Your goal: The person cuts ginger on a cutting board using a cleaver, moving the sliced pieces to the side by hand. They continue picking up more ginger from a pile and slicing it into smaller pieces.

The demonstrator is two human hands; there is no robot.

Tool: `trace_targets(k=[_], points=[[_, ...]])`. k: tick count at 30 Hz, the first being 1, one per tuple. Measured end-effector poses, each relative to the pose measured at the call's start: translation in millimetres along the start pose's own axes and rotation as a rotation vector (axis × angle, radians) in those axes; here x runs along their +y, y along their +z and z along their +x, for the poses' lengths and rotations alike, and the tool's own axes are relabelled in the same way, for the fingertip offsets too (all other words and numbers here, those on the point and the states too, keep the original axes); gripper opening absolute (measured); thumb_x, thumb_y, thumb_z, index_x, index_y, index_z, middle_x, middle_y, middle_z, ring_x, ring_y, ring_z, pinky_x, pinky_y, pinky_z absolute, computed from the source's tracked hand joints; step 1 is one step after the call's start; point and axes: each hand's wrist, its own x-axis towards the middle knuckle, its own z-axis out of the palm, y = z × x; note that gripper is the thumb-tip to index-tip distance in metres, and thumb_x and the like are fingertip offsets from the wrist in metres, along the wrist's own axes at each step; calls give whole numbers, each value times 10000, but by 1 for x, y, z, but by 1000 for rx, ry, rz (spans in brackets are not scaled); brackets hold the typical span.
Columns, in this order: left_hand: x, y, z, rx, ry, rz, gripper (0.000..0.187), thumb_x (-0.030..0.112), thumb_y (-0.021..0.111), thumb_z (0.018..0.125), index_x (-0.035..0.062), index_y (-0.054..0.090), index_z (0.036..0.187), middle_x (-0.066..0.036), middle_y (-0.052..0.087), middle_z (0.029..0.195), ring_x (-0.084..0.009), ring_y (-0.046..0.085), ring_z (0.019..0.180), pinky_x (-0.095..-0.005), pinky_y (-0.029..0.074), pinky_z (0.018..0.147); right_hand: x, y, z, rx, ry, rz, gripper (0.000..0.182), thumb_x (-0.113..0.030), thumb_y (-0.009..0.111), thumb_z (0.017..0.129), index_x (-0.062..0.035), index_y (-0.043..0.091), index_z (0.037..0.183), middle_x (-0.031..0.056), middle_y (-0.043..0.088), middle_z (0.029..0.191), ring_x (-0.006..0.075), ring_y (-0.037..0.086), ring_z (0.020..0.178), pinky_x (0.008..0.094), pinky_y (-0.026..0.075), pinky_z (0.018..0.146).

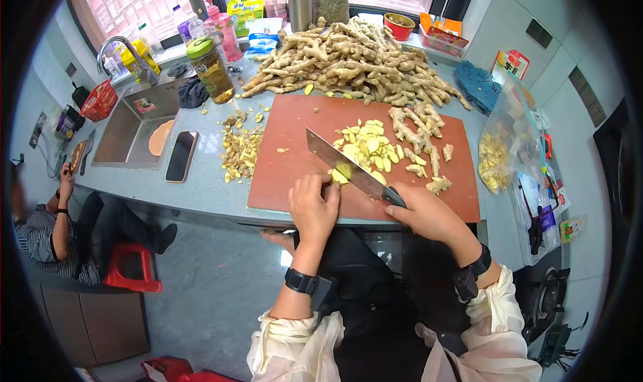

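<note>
Clamped with the fingers of the right hand [429, 214] round the black handle of the knife [362, 179]; slanted, blade and all, across the red-brown cutting board [274, 161]. Curled, with the fingers of the left hand [313, 204], right beside a small ginger piece [339, 176] at the blade, near the front edge of the board; cannot tell whether pinched on it or merely resting there.

Main risk: nicking the left thumb or fingertips, so near the steel. Likely cause: rolling or sliding of so small a piece, or a drift of the blade leftward. Second: deflecting the stroke by wedging against the sliced ginger [368, 144] crowded behind the blade. Minor: pushing slices off the board's left edge, among the scraps [240, 151] on the tabletop [211, 161].
</note>
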Motion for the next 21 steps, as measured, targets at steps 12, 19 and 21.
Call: trace_targets(k=[12,19,21], points=[[2,-2,1,-13,-14,8,162,139,788,829,90,673,931,-34,709,965,-262,625,885,-398,430,784,-11,-8,0,-10,-23,12,366,-250,653,996,34,551,1203,332,676,1088,503,640,1055,532,503,901],[2,-1,1,0,-14,-2,158,123,784,827,88,667,927,-27,711,978,-258,625,885,-394,430,785,4,6,13,92,-148,-177,321,-230,647,1000,21,552,1177,269,681,1005,435,680,919,488,530,797],[2,-1,2,2,-7,-3,161,121,785,825,88,667,929,-26,711,981,-258,625,885,-393,430,785,-4,6,19,40,-82,-110,329,-243,635,1004,19,553,1185,307,674,1072,495,638,1038,522,503,885]])
